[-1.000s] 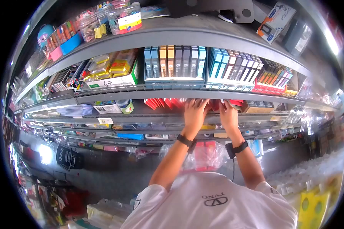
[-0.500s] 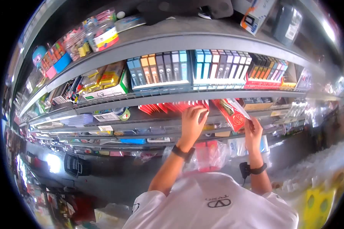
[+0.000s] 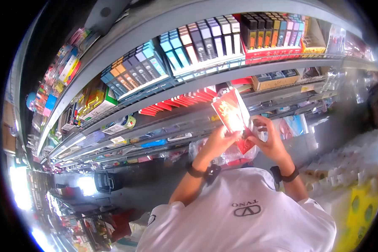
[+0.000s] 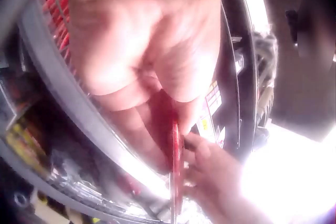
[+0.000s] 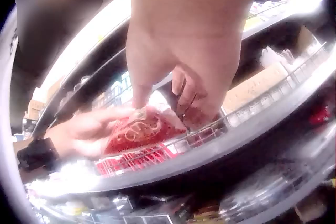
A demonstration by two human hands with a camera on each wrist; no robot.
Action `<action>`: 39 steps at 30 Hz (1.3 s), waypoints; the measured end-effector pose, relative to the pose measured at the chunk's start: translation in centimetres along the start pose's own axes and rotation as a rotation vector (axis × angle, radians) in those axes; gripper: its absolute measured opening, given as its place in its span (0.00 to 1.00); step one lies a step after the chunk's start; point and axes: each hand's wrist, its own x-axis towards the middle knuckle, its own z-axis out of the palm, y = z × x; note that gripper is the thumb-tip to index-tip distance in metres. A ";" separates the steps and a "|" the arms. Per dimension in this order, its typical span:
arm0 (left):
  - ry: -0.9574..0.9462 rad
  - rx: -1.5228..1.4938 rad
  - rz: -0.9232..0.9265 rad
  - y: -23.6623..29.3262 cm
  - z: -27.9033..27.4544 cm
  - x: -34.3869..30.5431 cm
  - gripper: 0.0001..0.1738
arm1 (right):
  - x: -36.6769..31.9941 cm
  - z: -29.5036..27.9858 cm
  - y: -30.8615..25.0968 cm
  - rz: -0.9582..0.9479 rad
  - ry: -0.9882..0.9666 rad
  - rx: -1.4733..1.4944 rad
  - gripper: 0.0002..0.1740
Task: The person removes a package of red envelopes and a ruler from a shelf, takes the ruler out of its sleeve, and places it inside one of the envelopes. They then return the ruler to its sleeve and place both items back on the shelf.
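In the head view a shiny flat pack of red envelopes [image 3: 227, 110] stands tilted in front of the shelves, with glare across its printed face. My left hand [image 3: 216, 145] grips its lower left part, the thumb lying over the face. At the lower right edge my right hand [image 3: 274, 140] pinches it, thumb against the edge and fingers bent. The left wrist view shows the pack [image 4: 176, 155] edge-on between the two hands. Gold-toned lettering shows on the pack [image 5: 142, 132] in the right wrist view.
Behind the hands, a row of similar red packs [image 3: 180, 101] fills a shelf under a projecting shelf edge [image 3: 197, 82]. Above stand slim coloured boxes [image 3: 201, 40] in display trays. A brown carton [image 3: 275, 80] sits to the right. A dark basket [image 3: 103, 181] is on the floor.
Both hands were at the shelf among the red packs. The right hand drew one pack out, and the left hand left the row and took hold of it too. The view has turned right.
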 end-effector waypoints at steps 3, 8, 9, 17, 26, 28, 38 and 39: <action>-0.048 -0.026 -0.058 -1.4 1.6 -0.5 0.19 | 0.2 -0.6 -0.5 -0.057 -0.007 -0.117 0.34; 0.059 0.040 -0.160 -0.5 2.3 -0.2 0.17 | 2.5 -5.6 -4.6 -0.484 0.081 -0.359 0.28; 0.074 0.083 -0.195 -0.7 2.3 -0.3 0.17 | 2.6 -7.2 -7.1 -0.571 0.051 -0.280 0.24; 0.117 0.010 -0.112 1.7 3.6 -1.0 0.14 | 2.4 -9.6 -15.5 -1.026 0.059 0.153 0.06; 0.152 -0.013 -0.081 1.4 0.6 -3.2 0.18 | 1.2 -8.3 -17.7 -0.826 0.092 0.056 0.03; 0.166 -0.042 -0.087 1.5 0.1 -3.5 0.16 | 0.5 -8.3 -18.7 -0.736 0.125 -0.001 0.04; 0.138 0.002 -0.079 0.8 -2.4 -3.4 0.15 | 0.2 -6.6 -19.3 -0.610 -0.002 -0.183 0.06; 0.140 0.007 -0.094 1.1 -2.6 -3.5 0.15 | 0.3 -6.5 -19.4 -0.614 -0.014 -0.181 0.06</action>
